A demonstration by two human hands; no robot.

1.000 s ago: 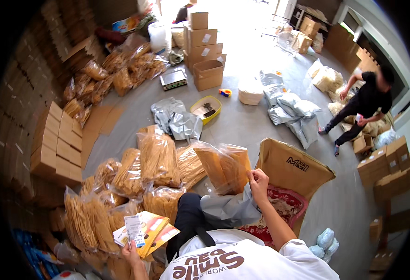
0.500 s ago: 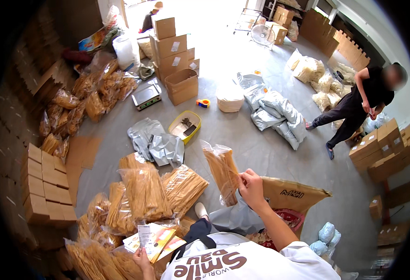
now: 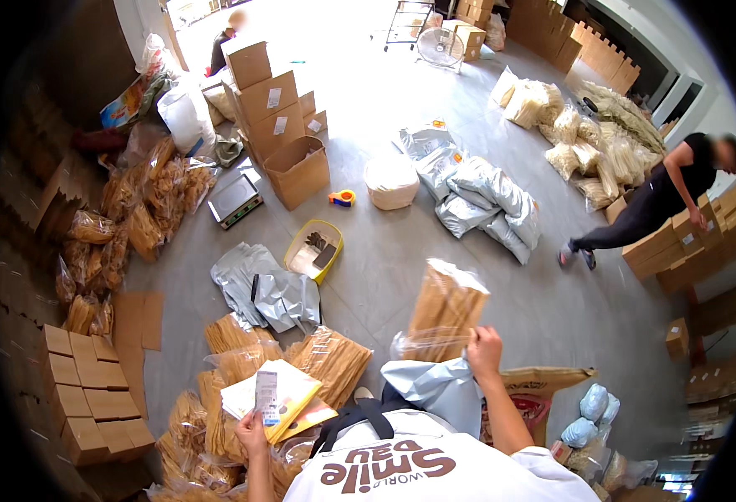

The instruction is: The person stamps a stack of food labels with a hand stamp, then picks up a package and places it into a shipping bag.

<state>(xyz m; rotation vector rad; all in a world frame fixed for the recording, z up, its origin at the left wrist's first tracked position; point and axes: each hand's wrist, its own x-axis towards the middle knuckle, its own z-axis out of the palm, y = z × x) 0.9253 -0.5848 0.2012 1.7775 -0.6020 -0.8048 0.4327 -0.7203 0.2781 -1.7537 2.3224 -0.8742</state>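
Note:
My right hand (image 3: 485,351) grips the edge of a clear plastic bag of tan, dried-looking strips (image 3: 447,305), held up in front of me. Just below it, a grey-blue plastic mailing bag (image 3: 443,385) lies gathered against me; its opening cannot be made out. In my left hand (image 3: 252,432) are several colourful printed cards (image 3: 292,389), with a white printed label slip (image 3: 266,395) on top. Under and beside that hand lies a pile of similar strip-filled bags (image 3: 328,358).
Grey mailing bags (image 3: 280,293) and a yellow tub (image 3: 335,266) are on the floor ahead. Beyond stand a scale (image 3: 235,201), a tape dispenser (image 3: 342,198), stacked cartons (image 3: 271,96) and filled mailing bags (image 3: 489,201). Another person (image 3: 665,192) bends over cartons at the right.
The strip-filled bag and my right hand have moved to the right, and its broad side now shows. My left hand still holds the cards. The person at the right now leans toward the cartons.

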